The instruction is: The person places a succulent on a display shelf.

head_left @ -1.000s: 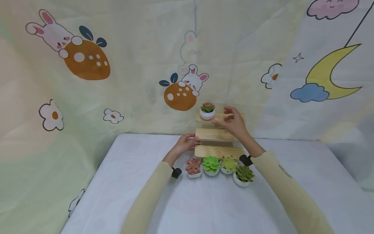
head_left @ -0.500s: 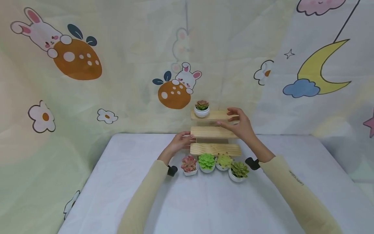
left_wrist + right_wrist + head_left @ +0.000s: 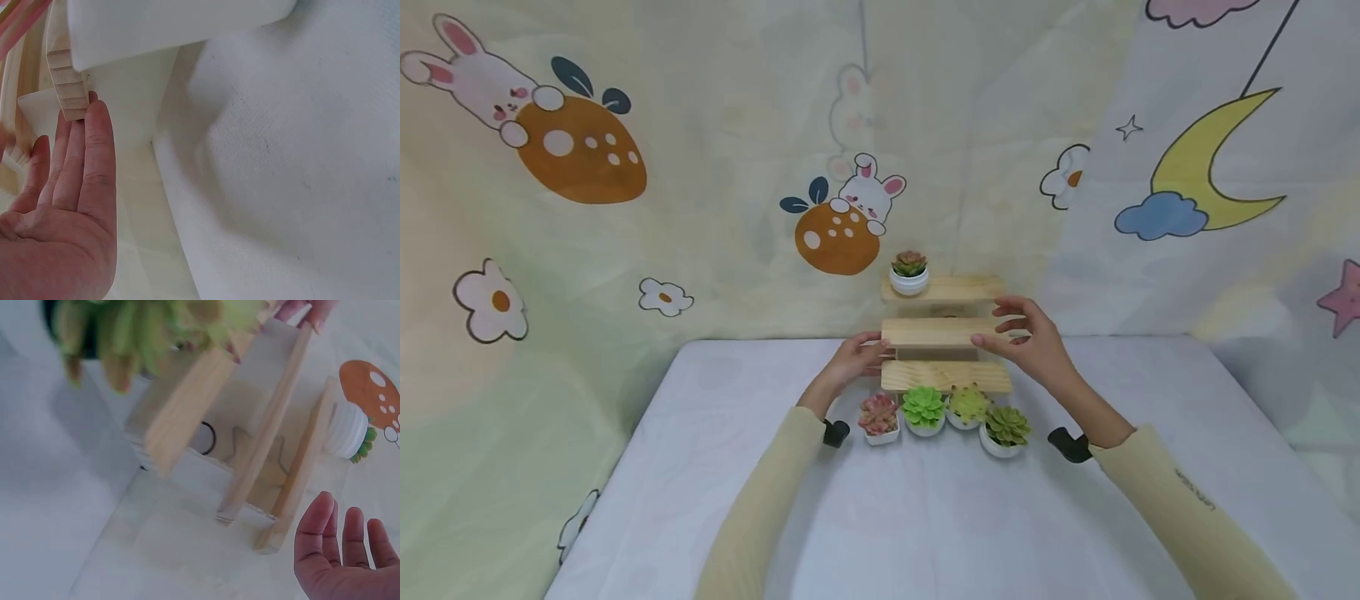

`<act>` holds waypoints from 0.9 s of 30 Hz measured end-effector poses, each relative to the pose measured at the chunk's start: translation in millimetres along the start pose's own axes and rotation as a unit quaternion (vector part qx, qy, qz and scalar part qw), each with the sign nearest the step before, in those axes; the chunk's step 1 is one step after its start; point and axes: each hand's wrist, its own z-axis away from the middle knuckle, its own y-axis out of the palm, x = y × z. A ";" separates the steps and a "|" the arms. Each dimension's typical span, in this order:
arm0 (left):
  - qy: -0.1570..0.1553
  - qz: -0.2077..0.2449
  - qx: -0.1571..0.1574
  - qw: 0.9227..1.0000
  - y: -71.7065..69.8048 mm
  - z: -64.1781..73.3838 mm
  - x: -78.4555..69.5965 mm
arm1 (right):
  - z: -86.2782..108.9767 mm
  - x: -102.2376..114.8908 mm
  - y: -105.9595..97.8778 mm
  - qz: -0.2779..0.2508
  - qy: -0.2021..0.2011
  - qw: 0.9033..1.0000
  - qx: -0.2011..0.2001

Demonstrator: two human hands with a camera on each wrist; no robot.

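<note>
A three-tier wooden stand (image 3: 945,377) stands at the back of the table, its planks stepping upward. My left hand (image 3: 854,362) is at the stand's left end. In the left wrist view its fingers stretch straight out, fingertips right against a plank end (image 3: 69,87). Beside the right ends of the planks my right hand (image 3: 1036,343) has loosely bent fingers and holds nothing; the right wrist view shows it apart from the shelves. On the left of the top shelf sits a small succulent in a round white pot (image 3: 909,275).
Before the stand, potted succulents line up: a red one (image 3: 878,419), a bright green one (image 3: 923,408), a yellow-green one (image 3: 967,404) and a darker green one (image 3: 1006,428). Behind hangs a printed cloth (image 3: 730,233). White cloth covers the table (image 3: 895,525).
My right hand has drawn away from the top shelf, down and to the right. The left hand stays at the stand's left end. The whole head view has shifted slightly.
</note>
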 end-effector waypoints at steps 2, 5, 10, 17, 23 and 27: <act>0.000 -0.001 -0.002 1.000 -1.1 -0.3 -0.7 | 5.6 -4.5 -0.8 0.001 0.003 1.000 0.011; 0.000 -0.002 -0.003 1.000 -2.3 -1.6 -0.8 | 13.8 -12.1 -2.3 0.002 0.016 1.000 0.021; -0.006 0.003 0.002 1.000 -1.2 -3.2 0.1 | 32.2 -23.7 -8.3 0.015 0.046 0.999 0.019; 0.000 0.011 0.002 1.000 -1.4 -2.5 1.9 | 59.4 -41.0 -13.4 0.027 0.094 0.995 0.033; -0.008 0.013 0.003 1.000 -1.5 -2.3 -0.2 | 73.5 -54.1 -9.8 0.021 0.124 0.991 0.048; -0.015 0.020 0.007 1.000 -1.8 -2.3 -0.3 | 81.1 -60.6 -6.5 0.022 0.129 0.989 0.070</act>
